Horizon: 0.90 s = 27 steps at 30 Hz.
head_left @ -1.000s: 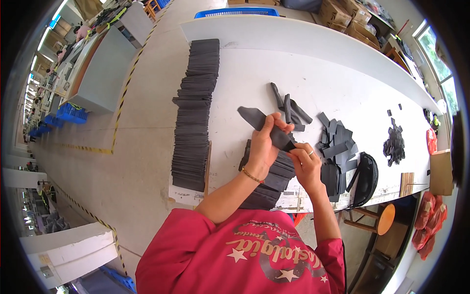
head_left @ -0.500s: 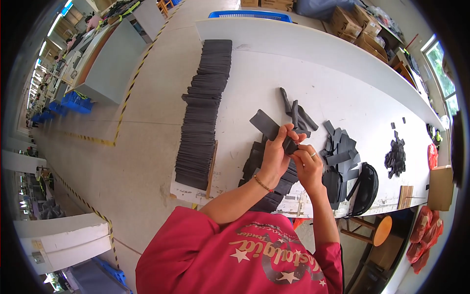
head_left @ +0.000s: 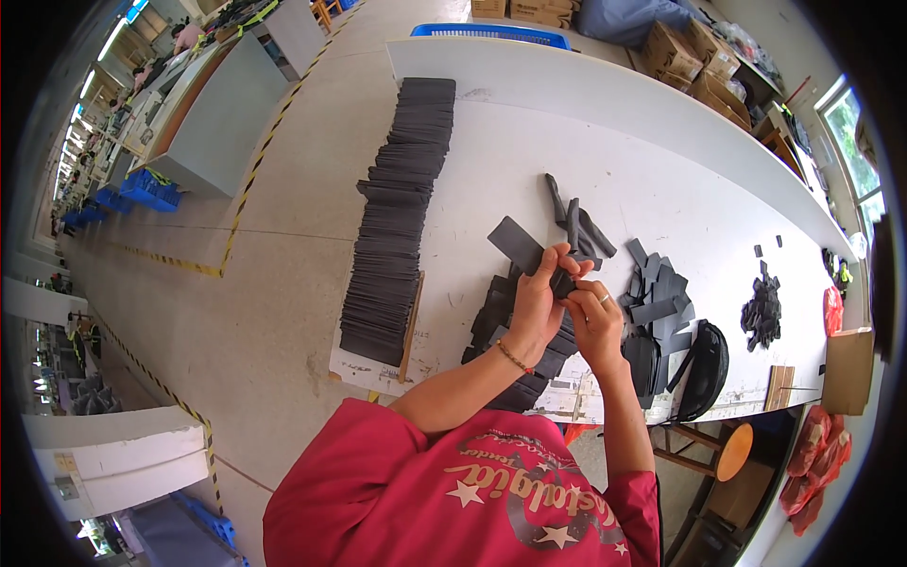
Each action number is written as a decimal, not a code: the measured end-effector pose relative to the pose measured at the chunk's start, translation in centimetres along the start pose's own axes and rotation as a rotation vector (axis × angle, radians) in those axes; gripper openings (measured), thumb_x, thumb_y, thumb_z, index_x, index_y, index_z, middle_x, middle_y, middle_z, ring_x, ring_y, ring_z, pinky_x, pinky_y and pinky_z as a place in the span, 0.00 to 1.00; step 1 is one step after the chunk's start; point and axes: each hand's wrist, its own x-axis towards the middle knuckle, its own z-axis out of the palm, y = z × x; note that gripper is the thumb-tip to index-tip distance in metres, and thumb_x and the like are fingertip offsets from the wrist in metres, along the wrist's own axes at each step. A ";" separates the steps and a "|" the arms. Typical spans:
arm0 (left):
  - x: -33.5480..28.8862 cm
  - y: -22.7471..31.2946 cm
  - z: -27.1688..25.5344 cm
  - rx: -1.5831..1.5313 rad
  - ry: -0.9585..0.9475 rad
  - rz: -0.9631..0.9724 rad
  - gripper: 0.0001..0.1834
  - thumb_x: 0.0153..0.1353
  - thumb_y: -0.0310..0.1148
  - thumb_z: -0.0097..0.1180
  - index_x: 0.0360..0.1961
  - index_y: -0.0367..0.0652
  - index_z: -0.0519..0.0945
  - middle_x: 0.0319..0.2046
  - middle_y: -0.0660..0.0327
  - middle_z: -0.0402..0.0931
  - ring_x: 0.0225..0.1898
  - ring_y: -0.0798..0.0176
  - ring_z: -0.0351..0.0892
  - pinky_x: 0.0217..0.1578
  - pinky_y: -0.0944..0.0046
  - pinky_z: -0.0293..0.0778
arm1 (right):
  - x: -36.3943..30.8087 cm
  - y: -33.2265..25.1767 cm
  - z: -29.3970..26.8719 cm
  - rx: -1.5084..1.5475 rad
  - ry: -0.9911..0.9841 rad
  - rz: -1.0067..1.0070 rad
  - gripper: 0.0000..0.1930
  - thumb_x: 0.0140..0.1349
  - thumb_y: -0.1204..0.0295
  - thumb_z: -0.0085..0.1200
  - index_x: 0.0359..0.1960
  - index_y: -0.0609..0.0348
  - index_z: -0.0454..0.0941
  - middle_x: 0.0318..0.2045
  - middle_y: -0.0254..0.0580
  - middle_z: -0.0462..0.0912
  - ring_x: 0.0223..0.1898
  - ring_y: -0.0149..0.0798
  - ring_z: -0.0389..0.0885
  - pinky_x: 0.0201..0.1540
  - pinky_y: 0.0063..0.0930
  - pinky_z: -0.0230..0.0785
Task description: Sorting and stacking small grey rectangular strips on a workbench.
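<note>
My left hand [head_left: 540,300] is closed on a dark grey flat strip [head_left: 517,243], whose rounded free end sticks out toward the upper left. At the strip's other end my right hand [head_left: 595,321] pinches, its fingertips meeting the left hand's; what lies between them is partly hidden. Under and beside my wrists lies a spread pile of dark strips [head_left: 496,304]. Just beyond my hands are several rolled dark pieces [head_left: 592,233]. To the right sits a loose heap of dark pieces [head_left: 657,283].
A long, tightly packed row of dark strips [head_left: 397,217] runs along the left of the white table [head_left: 529,123]. At the right are a black mesh pouch [head_left: 702,373], a small dark pile [head_left: 761,312] and a wooden stool [head_left: 734,452]. A blue basket [head_left: 491,35] stands beyond the table's back panel.
The view has shifted slightly. My hands keep nearly the same grip on the strip, with only small finger movement.
</note>
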 end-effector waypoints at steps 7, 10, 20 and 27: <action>0.0 0.0 -0.1 0.006 0.021 -0.002 0.19 0.69 0.43 0.49 0.47 0.37 0.75 0.29 0.63 0.76 0.44 0.57 0.81 0.49 0.62 0.74 | -0.1 0.1 0.4 0.000 0.002 0.010 0.06 0.50 0.82 0.61 0.29 0.64 0.76 0.34 0.47 0.80 0.34 0.49 0.80 0.36 0.36 0.72; 0.2 0.2 -0.5 0.001 0.014 -0.015 0.18 0.70 0.43 0.48 0.47 0.36 0.75 0.29 0.62 0.77 0.44 0.56 0.81 0.49 0.61 0.74 | -0.3 0.1 0.5 0.001 0.000 0.019 0.07 0.50 0.82 0.61 0.29 0.64 0.76 0.34 0.47 0.80 0.34 0.50 0.80 0.36 0.36 0.72; 0.7 1.5 -1.3 0.025 -0.007 -0.049 0.16 0.70 0.40 0.48 0.46 0.35 0.74 0.32 0.56 0.80 0.45 0.51 0.80 0.56 0.53 0.72 | -0.8 -0.1 0.9 -0.024 -0.018 0.009 0.08 0.47 0.82 0.63 0.29 0.62 0.76 0.33 0.42 0.78 0.33 0.47 0.78 0.33 0.37 0.72; 0.8 1.7 -1.5 0.026 0.001 -0.080 0.16 0.71 0.39 0.47 0.46 0.35 0.74 0.32 0.55 0.80 0.45 0.51 0.80 0.56 0.53 0.72 | -1.0 -0.2 1.0 -0.039 -0.013 -0.010 0.09 0.47 0.82 0.63 0.29 0.62 0.76 0.33 0.41 0.78 0.32 0.46 0.78 0.32 0.36 0.72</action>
